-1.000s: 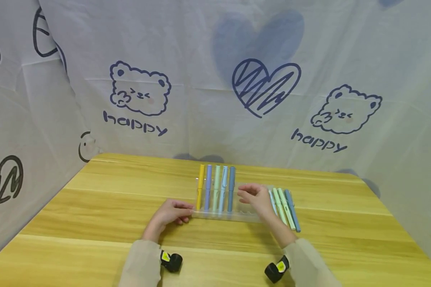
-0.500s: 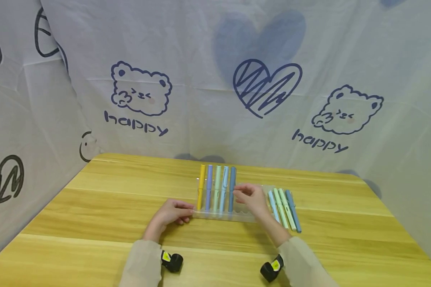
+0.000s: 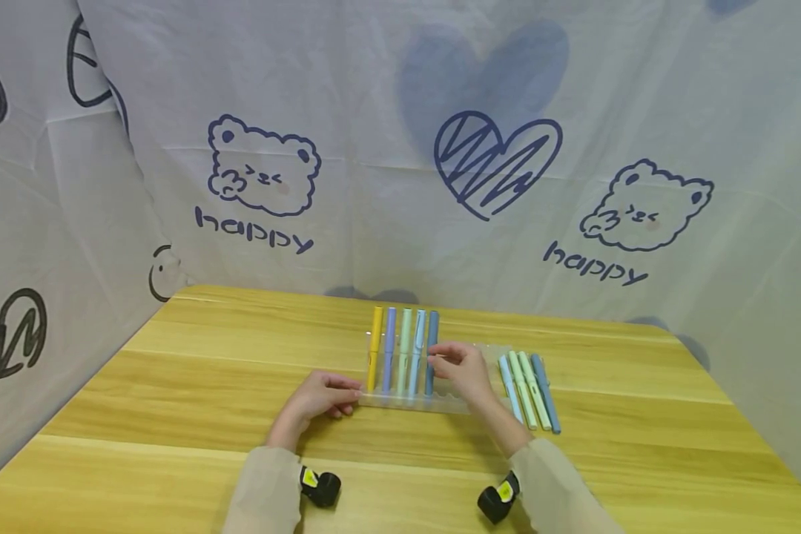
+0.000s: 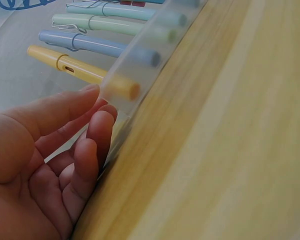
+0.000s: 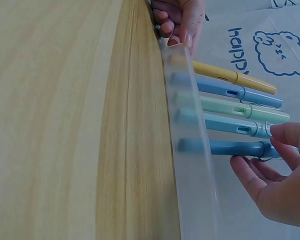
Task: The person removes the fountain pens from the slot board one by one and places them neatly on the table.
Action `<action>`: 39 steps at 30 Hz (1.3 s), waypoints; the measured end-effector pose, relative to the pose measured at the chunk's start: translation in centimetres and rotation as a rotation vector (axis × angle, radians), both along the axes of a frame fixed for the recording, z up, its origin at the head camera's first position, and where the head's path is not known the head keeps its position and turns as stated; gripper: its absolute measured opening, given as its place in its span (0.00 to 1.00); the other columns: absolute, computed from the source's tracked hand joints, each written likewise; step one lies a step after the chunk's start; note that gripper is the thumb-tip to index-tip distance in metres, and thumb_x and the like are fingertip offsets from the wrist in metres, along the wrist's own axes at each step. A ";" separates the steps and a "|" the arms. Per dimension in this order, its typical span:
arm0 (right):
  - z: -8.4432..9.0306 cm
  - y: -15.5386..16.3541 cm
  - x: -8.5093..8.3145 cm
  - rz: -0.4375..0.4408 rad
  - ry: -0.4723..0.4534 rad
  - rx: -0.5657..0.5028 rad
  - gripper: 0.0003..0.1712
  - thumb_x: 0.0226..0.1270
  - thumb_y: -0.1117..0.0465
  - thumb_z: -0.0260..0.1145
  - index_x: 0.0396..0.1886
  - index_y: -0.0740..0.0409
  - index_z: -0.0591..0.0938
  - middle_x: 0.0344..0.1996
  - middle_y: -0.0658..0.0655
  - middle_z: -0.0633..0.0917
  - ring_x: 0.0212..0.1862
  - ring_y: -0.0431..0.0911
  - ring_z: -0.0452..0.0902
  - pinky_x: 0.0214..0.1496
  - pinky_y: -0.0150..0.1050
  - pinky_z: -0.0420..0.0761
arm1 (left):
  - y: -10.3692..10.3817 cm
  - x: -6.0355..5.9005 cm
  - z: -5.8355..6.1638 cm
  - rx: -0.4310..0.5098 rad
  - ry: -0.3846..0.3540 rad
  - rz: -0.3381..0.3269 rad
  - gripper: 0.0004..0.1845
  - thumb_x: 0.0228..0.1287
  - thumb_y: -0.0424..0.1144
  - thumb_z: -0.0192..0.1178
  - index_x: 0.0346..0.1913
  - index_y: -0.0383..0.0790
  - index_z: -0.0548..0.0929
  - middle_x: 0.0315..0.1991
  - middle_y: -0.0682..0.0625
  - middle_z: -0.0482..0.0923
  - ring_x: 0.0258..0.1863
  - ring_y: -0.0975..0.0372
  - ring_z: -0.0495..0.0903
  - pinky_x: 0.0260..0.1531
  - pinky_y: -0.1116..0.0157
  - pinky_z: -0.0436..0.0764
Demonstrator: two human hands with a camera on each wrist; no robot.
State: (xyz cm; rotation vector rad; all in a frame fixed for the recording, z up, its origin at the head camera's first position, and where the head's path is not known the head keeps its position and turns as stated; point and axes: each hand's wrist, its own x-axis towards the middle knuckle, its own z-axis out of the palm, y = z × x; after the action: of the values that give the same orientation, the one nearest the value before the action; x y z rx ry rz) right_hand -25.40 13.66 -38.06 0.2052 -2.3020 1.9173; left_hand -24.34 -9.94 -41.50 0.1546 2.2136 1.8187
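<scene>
Pinching the dark blue pen [image 3: 430, 352] between thumb and fingertips, the right hand [image 3: 463, 371] holds it where it lies in the clear pen tray [image 3: 440, 403], the fifth and rightmost pen in the row; the right wrist view shows the thumb and forefinger closed on the pen's barrel near its clip. The left hand [image 3: 317, 397] grasps the tray's left end, fingers [image 4: 97, 132] curled against its frosted wall just beside the yellow pen [image 3: 374, 347]. Between yellow and dark blue lie a periwinkle pen [image 3: 389, 348], a mint green pen [image 3: 403, 350] and a light blue pen [image 3: 417, 350], all side by side with their near ends in the tray's scalloped front. The tray sits at the middle of the wooden table [image 3: 173, 386], nearer its far edge. Just right of the tray, three loose pens [image 3: 527, 382] lie together on the tabletop. A printed cloth [image 3: 260, 170] with bears and hearts hangs behind the far edge.
</scene>
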 end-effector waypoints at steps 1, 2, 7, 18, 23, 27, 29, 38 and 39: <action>-0.1 0.0 -0.1 -0.002 0.001 0.009 0.09 0.53 0.76 0.61 0.36 0.76 0.78 0.35 0.66 0.81 0.35 0.49 0.79 0.35 0.41 0.80 | 0.0 0.0 0.0 -0.001 0.000 0.001 0.13 0.55 0.30 0.60 0.43 0.25 0.79 0.25 0.47 0.80 0.20 0.65 0.76 0.21 0.71 0.75; -0.1 -0.1 -0.1 -0.004 0.000 0.015 0.09 0.53 0.77 0.61 0.36 0.76 0.78 0.35 0.66 0.81 0.35 0.50 0.79 0.35 0.41 0.80 | 0.0 0.0 0.0 -0.002 0.002 0.000 0.13 0.55 0.30 0.60 0.43 0.25 0.79 0.25 0.47 0.80 0.20 0.65 0.76 0.21 0.70 0.75; -0.4 -0.2 -0.3 -0.009 0.017 0.055 0.10 0.50 0.80 0.61 0.36 0.75 0.79 0.36 0.66 0.81 0.36 0.52 0.79 0.34 0.40 0.80 | -0.1 0.0 0.0 0.004 0.009 -0.012 0.14 0.56 0.31 0.60 0.44 0.25 0.79 0.26 0.47 0.80 0.20 0.65 0.76 0.21 0.70 0.75; -0.8 -0.2 -0.3 -0.031 0.096 0.088 0.10 0.48 0.80 0.63 0.34 0.73 0.81 0.36 0.64 0.81 0.38 0.55 0.77 0.33 0.35 0.79 | 0.1 0.0 0.1 0.002 0.008 -0.012 0.14 0.55 0.31 0.60 0.43 0.25 0.79 0.26 0.47 0.80 0.19 0.65 0.76 0.21 0.70 0.75; -0.8 -0.1 -0.2 -0.045 0.155 0.131 0.09 0.48 0.78 0.65 0.32 0.70 0.82 0.35 0.63 0.82 0.37 0.53 0.77 0.36 0.36 0.79 | -0.1 0.0 0.0 0.013 0.017 -0.015 0.15 0.55 0.32 0.61 0.43 0.25 0.78 0.27 0.44 0.81 0.20 0.64 0.76 0.21 0.69 0.76; -0.6 -0.2 0.0 -0.048 0.195 0.127 0.09 0.48 0.77 0.65 0.32 0.70 0.82 0.34 0.63 0.82 0.36 0.52 0.78 0.37 0.35 0.78 | -0.2 0.1 0.0 0.043 0.038 -0.040 0.13 0.53 0.35 0.63 0.40 0.29 0.81 0.25 0.46 0.81 0.20 0.64 0.77 0.21 0.70 0.76; -0.5 -0.2 0.1 -0.043 0.220 0.114 0.09 0.48 0.77 0.65 0.32 0.71 0.81 0.32 0.64 0.82 0.35 0.53 0.78 0.37 0.35 0.78 | -0.3 0.1 0.0 0.047 0.043 -0.046 0.13 0.53 0.36 0.64 0.39 0.30 0.82 0.25 0.46 0.81 0.20 0.63 0.77 0.21 0.70 0.76; 1.0 -0.5 1.1 -0.014 0.318 0.061 0.08 0.49 0.81 0.62 0.32 0.77 0.79 0.31 0.70 0.81 0.34 0.57 0.77 0.35 0.34 0.78 | 0.1 0.1 0.3 0.003 0.002 -0.010 0.14 0.56 0.31 0.59 0.43 0.24 0.78 0.26 0.45 0.80 0.20 0.64 0.75 0.21 0.69 0.75; 1.4 -0.5 1.4 -0.014 0.333 0.057 0.08 0.49 0.81 0.62 0.32 0.77 0.79 0.31 0.71 0.80 0.34 0.59 0.77 0.35 0.36 0.79 | 0.1 0.1 0.3 0.004 0.000 -0.010 0.14 0.56 0.31 0.59 0.44 0.24 0.78 0.26 0.45 0.80 0.20 0.64 0.75 0.21 0.70 0.75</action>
State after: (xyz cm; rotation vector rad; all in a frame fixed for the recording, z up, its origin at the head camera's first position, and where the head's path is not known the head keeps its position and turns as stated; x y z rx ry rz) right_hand -24.05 13.12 -36.65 0.4743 -2.1298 1.6635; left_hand -24.26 -9.85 -41.22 0.1664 2.2046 1.8181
